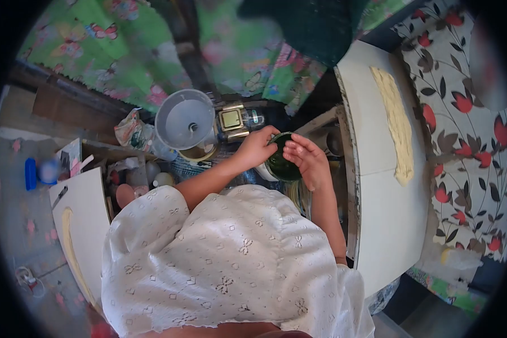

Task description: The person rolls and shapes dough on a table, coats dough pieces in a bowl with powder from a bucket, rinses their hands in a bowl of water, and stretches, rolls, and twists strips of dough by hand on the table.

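A dark green round container (pixel 284 167) stands in the middle of the view, its inside dark green. My left hand (pixel 257 147) pinches its upper left rim between thumb and fingers. Over the container's right side is my right hand (pixel 310 160), palm turned inward, fingers loosely stretched and slightly bent, with nothing visible in them. Beneath the container, a white rounded surface (pixel 266 172) shows at its lower left.
Left of the hands is a translucent grey tub (pixel 186 119), beside a gold-framed object (pixel 231 119). White panels stand at the right (pixel 386 225) and left (pixel 87 208). A green flowered curtain (pixel 225 45) hangs ahead; flowered cloth (pixel 462 129) covers the far right.
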The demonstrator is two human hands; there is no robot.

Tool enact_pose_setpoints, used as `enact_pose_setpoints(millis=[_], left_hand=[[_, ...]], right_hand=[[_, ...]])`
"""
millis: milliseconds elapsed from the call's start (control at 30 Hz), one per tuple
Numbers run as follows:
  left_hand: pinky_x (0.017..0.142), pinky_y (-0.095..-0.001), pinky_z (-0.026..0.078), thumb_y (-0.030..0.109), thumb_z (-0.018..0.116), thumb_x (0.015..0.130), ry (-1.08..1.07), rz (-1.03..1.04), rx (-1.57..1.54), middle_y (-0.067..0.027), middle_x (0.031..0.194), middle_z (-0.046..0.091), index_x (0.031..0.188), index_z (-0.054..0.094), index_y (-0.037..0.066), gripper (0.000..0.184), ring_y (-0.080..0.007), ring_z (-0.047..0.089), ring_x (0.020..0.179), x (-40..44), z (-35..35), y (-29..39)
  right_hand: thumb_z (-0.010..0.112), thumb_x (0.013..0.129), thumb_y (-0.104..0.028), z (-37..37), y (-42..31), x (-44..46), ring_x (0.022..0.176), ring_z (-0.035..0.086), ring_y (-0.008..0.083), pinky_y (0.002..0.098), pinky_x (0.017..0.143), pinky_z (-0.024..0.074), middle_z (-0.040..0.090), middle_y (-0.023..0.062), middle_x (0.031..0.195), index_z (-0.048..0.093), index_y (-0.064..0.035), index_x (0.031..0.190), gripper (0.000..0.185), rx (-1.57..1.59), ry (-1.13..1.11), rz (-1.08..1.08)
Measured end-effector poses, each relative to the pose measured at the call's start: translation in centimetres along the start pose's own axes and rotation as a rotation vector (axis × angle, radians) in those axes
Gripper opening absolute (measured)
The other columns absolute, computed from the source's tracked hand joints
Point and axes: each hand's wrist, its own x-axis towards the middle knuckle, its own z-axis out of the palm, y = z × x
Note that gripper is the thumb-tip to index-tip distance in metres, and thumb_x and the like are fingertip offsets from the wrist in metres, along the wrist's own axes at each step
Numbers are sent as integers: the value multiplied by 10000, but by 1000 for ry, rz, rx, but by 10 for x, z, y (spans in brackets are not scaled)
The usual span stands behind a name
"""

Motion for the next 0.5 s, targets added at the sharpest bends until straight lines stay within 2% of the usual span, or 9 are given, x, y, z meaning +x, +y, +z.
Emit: enact_pose_setpoints(millis=[33,67,100,167,200,267,333,433,500], left_hand=[[640,-299,457,67,616,762,-4,5,-43,-103,788,596,1054,557,8,304,-161,577,706,-2,0,-13],[673,-315,469,83,618,758,-6,12,-84,-122,827,603,1056,558,11,313,-192,600,742,-6,-4,-15],[673,-315,469,83,618,758,19,6,-81,-122,827,603,1056,558,11,313,-192,600,742,-10,-9,-18],[740,-369,482,96,611,752,45,185,164,-167,915,614,1063,561,17,325,-301,622,839,-22,-24,-20],[759,-409,481,89,600,750,1,132,185,-191,937,616,1067,564,21,326,-375,606,870,-28,-36,-14],[754,-406,482,89,598,750,91,108,197,-192,931,617,1067,565,23,326,-370,609,864,-34,-55,-23],[744,-405,482,91,598,746,145,14,229,-192,914,625,1069,563,24,332,-365,615,858,-46,-74,-34],[728,-407,486,96,595,742,205,52,233,-183,883,639,1048,573,25,315,-370,623,846,-67,-105,-48],[729,-405,487,97,594,743,258,4,223,-183,886,639,1044,574,25,311,-374,622,846,-80,-126,-52]], right_hand=[[602,879,-90,3,5,3,956,607,172,298,837,498,626,100,1052,578,8,1164,302,-182,1,-13],[632,839,-97,16,4,1,961,612,206,320,818,497,627,113,1043,593,-13,1144,318,-777,-13,-138],[664,773,-112,28,6,2,919,615,259,353,771,493,624,124,989,620,-31,1050,292,-1277,-84,-503],[658,733,-124,45,14,3,877,602,305,396,748,485,614,130,936,619,-37,936,224,-1702,-295,-323],[658,733,-124,58,18,6,877,602,305,396,748,485,614,130,936,619,-37,936,224,-1701,-324,-340],[650,726,-143,82,24,12,859,601,296,407,733,484,608,119,905,603,-44,864,177,-1500,-320,-567],[652,723,-143,92,48,23,861,600,292,404,734,487,604,110,894,603,-47,877,187,-1584,-391,-470],[685,704,-133,124,54,39,886,593,301,396,770,489,595,119,884,589,-41,907,243,-1750,-563,-373],[680,703,-118,156,55,44,889,588,304,405,776,485,590,115,886,593,-46,912,237,-1527,-535,-618]])
